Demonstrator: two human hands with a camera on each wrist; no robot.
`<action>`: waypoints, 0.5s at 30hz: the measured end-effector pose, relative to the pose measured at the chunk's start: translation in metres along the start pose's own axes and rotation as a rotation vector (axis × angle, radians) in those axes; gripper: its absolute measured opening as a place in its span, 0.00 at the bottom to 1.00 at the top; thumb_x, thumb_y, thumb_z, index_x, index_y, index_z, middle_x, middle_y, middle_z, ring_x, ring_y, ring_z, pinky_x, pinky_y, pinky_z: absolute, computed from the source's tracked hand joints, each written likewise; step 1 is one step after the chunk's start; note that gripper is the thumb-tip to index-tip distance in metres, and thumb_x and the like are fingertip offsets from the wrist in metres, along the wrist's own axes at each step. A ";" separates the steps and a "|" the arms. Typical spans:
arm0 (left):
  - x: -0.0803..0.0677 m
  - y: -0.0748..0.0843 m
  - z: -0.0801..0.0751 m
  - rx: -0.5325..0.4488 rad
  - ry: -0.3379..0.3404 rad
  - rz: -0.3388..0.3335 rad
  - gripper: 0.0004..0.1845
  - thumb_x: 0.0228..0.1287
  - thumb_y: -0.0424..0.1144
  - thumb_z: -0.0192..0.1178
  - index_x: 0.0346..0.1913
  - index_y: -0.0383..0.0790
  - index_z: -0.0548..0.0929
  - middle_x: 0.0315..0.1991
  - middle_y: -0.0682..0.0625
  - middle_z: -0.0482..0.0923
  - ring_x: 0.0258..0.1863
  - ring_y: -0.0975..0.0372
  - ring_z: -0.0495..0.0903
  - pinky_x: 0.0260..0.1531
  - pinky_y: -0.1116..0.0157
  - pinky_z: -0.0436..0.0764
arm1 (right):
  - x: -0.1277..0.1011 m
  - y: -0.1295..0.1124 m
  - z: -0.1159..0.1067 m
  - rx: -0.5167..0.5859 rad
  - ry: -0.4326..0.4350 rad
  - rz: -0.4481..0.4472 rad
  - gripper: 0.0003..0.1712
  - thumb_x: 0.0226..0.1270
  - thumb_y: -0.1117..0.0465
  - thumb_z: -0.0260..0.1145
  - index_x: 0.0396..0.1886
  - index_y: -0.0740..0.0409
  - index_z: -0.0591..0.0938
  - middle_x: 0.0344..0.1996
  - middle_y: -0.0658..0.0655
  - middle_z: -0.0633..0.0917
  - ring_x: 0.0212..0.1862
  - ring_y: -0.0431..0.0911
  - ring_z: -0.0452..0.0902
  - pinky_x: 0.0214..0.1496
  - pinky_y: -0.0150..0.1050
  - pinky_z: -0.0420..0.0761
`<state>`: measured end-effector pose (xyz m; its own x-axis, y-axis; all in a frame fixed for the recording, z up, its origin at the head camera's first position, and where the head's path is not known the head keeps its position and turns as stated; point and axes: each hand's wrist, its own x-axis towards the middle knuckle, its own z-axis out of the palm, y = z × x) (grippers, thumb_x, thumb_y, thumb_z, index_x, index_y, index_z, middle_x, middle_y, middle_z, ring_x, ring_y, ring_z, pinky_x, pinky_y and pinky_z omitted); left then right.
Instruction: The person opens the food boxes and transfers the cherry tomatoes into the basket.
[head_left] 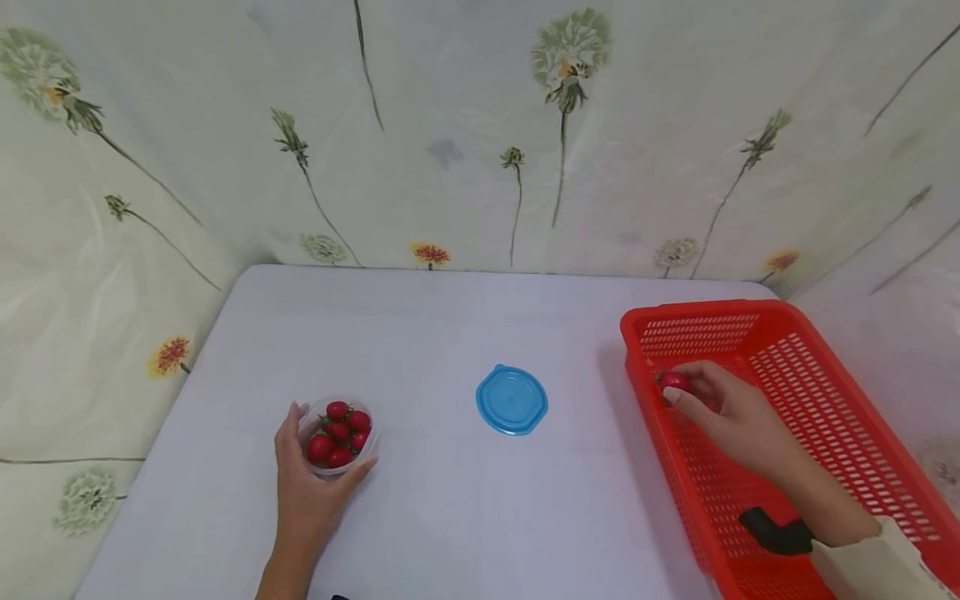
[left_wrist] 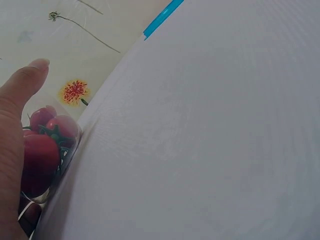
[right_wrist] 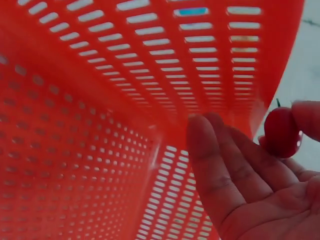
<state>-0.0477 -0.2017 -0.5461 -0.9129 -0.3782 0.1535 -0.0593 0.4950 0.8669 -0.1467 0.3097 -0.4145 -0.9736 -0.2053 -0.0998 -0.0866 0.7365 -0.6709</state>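
a pinched tomato could slip at the basket rim

the right hand [head_left: 723, 404] pinches a cherry tomato [head_left: 672, 382] in its fingertips just inside the red basket [head_left: 825, 392]; a light grip might drop it. the left hand [head_left: 307, 479] cups the clear tub of tomatoes [head_left: 339, 433], fingers curled round it, blue lid [head_left: 512, 399] well apart.

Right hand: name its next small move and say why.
Probably carry the tomato leftward over the basket wall toward the clear tub. The right hand pinches it at the basket's near-left wall, while the left hand steadies the open tub of tomatoes, its blue lid lying aside.
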 end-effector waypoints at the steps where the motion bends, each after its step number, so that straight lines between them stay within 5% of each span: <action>1: 0.000 0.000 0.001 0.000 -0.004 -0.001 0.69 0.47 0.44 0.86 0.85 0.52 0.48 0.80 0.56 0.55 0.74 0.58 0.64 0.66 0.41 0.72 | 0.000 0.000 0.002 0.009 -0.017 0.012 0.27 0.77 0.48 0.67 0.64 0.60 0.74 0.52 0.63 0.85 0.48 0.58 0.86 0.41 0.37 0.88; 8: 0.001 0.002 0.000 0.006 -0.004 0.005 0.68 0.47 0.44 0.86 0.85 0.52 0.48 0.80 0.54 0.55 0.75 0.57 0.64 0.66 0.41 0.73 | 0.004 0.002 0.008 0.041 -0.026 0.054 0.30 0.78 0.44 0.65 0.65 0.60 0.70 0.53 0.64 0.84 0.46 0.55 0.88 0.43 0.47 0.90; 15: 0.001 0.002 0.001 0.002 -0.003 0.019 0.68 0.47 0.42 0.86 0.85 0.51 0.49 0.80 0.52 0.55 0.75 0.55 0.63 0.66 0.39 0.72 | 0.020 0.021 0.015 0.009 -0.080 0.088 0.30 0.80 0.48 0.62 0.66 0.65 0.68 0.50 0.65 0.84 0.42 0.50 0.86 0.39 0.45 0.90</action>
<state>-0.0488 -0.2009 -0.5449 -0.9152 -0.3663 0.1680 -0.0432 0.5037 0.8628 -0.1647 0.3112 -0.4418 -0.9572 -0.1916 -0.2169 0.0005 0.7482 -0.6635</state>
